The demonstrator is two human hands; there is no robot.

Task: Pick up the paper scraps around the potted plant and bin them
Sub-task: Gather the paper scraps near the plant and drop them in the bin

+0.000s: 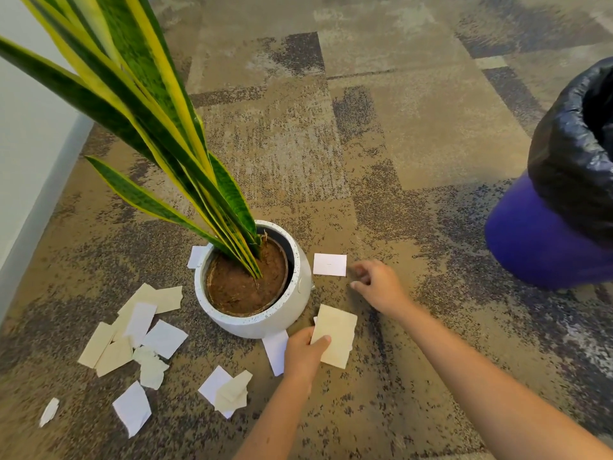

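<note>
A snake plant stands in a white speckled pot (282, 322) on the carpet. My left hand (303, 355) holds a cream paper scrap (336, 333) just right of the pot, thumb on top. My right hand (378, 283) hovers with loosely curled fingers beside a white square scrap (329, 264) lying on the floor, holding nothing. Another white scrap (276, 351) lies under my left hand. Several cream and white scraps (139, 330) are scattered left of the pot, and more (225, 390) lie in front of it. One scrap (195, 256) sits behind the pot.
A purple bin (544, 247) lined with a black bag (570, 154) stands at the right edge. A pale wall with a grey skirting board (39, 200) runs along the left. Long plant leaves (142, 94) reach toward the upper left. Patterned carpet covers the floor.
</note>
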